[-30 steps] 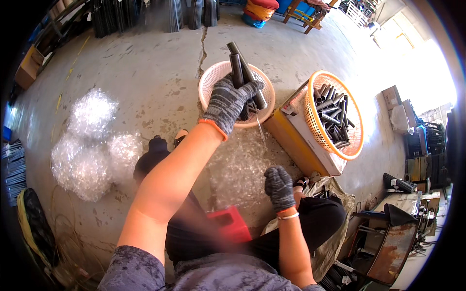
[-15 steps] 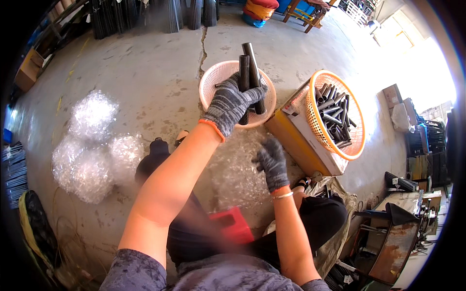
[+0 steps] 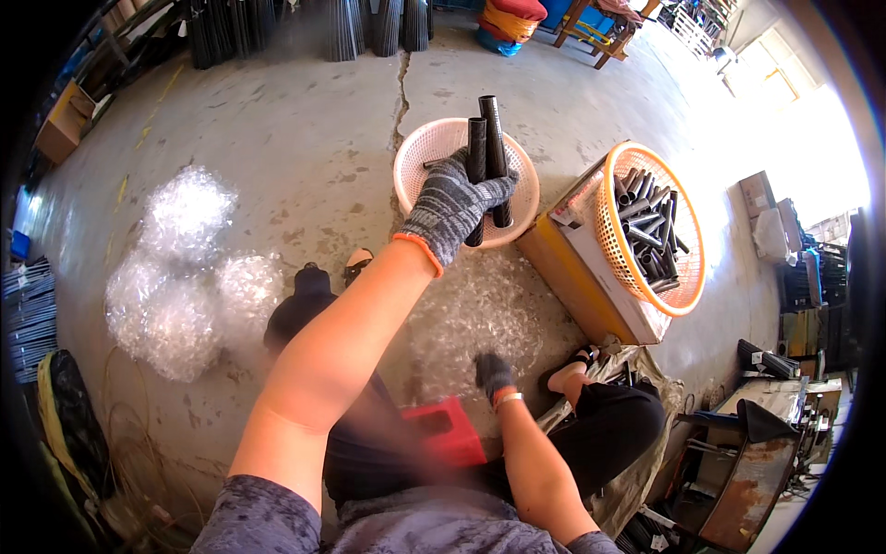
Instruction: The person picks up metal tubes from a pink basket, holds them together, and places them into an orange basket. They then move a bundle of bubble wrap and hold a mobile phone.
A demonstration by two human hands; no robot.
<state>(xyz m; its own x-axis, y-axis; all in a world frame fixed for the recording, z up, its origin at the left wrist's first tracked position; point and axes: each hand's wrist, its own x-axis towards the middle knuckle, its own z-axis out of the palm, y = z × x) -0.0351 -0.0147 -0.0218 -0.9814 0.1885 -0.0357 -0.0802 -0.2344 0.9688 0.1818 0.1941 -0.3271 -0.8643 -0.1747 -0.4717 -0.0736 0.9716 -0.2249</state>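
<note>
My left hand (image 3: 450, 198), in a grey striped knit glove with an orange cuff, is closed around two black tubes (image 3: 476, 152). The tubes stand close together and nearly upright, their top ends open. Below them is a pale pink mesh basket (image 3: 421, 143), where part of a thin dark piece shows beside the glove. Gloved as well, my right hand (image 3: 494, 374) is down low, beside a pile of clear plastic scraps (image 3: 471, 319) and close to the red plastic stool (image 3: 452, 434). Its fingers are foreshortened, and I cannot see whether they hold anything.
An orange-rimmed basket (image 3: 697, 258) with many short black tubes tilts on a cardboard box (image 3: 591, 286) to the right. Clear plastic bundles (image 3: 171, 277) lie at left. Far back stand bunches of dark rods (image 3: 346, 32). Metal equipment (image 3: 752, 475) is at lower right.
My right hand has dropped from beside the box to a lower spot near the stool. My left hand keeps the two tubes over the pink basket; the whole view has shifted slightly.
</note>
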